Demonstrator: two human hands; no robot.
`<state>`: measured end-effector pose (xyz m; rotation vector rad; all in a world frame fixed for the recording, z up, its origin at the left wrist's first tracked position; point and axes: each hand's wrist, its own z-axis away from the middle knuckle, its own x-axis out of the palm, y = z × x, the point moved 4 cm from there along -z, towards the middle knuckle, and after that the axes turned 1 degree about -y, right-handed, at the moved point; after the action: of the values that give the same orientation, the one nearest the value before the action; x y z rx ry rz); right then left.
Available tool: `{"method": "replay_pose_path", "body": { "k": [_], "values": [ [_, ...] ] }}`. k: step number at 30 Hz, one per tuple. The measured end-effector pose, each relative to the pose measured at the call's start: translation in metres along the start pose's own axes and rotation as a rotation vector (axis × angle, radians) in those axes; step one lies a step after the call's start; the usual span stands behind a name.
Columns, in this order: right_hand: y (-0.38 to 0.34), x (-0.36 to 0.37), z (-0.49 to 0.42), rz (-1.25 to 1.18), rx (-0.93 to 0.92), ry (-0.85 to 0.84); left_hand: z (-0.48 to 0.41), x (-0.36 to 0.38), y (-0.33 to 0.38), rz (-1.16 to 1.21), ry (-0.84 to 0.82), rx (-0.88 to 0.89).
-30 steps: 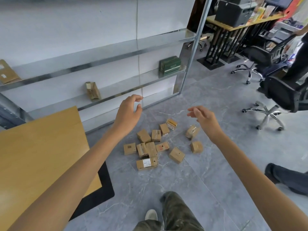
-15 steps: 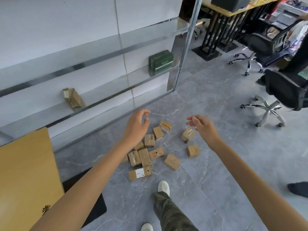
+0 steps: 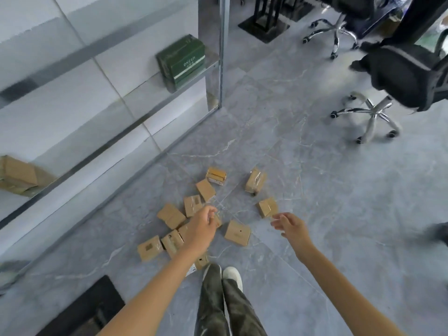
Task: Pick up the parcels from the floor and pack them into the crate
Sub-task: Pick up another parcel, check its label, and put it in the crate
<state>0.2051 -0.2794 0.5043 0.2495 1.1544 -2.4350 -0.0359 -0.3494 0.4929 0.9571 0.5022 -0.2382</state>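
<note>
Several small brown cardboard parcels lie scattered on the grey marble floor, among them one with a yellow top (image 3: 216, 176), a taped one (image 3: 255, 180), one near my right fingers (image 3: 267, 206) and one between my hands (image 3: 237, 233). My left hand (image 3: 201, 229) hovers over the middle of the pile with loosely curled fingers, holding nothing. My right hand (image 3: 289, 225) reaches out with relaxed fingers just below a parcel, empty. No crate is in view.
A glass and metal shelf unit (image 3: 219, 57) stands at left, holding a green box (image 3: 181, 61) and a brown parcel (image 3: 17, 175). Black office chairs (image 3: 407, 76) stand at right. My legs and white shoes (image 3: 231, 275) are just behind the pile. A black mat (image 3: 84, 309) lies bottom left.
I have stepped closer and tilted my view down; both hands have lowered toward the parcels. The wooden table has left the view. Nothing has been taken hold of.
</note>
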Motion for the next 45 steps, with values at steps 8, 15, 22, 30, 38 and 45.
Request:
{"method": "replay_pose_path", "body": {
  "k": [8, 15, 22, 30, 38, 45],
  "values": [
    [0.195, 0.073, -0.156, 0.118, 0.298, -0.022, -0.140, 0.140, -0.153, -0.127, -0.102, -0.113],
    [0.372, 0.159, -0.320, 0.195, 0.454, -0.085, -0.264, 0.315, -0.331, -0.011, -0.318, -0.343],
    [0.443, 0.216, -0.384, -0.086, 0.513, -0.183, -0.285, 0.391, -0.416, 0.039, -0.428, -0.519],
    [0.296, 0.159, -0.317, -0.223, 0.358, -0.121, -0.245, 0.279, -0.315, 0.348, -0.139, -0.617],
    [0.018, 0.088, -0.163, -0.323, 0.016, -0.153, -0.152, 0.051, -0.056, 0.696, 0.161, -0.475],
    [-0.198, 0.053, -0.031, -0.373, -0.321, -0.244, -0.060, -0.138, 0.111, 0.759, 0.296, -0.204]
  ]
}}
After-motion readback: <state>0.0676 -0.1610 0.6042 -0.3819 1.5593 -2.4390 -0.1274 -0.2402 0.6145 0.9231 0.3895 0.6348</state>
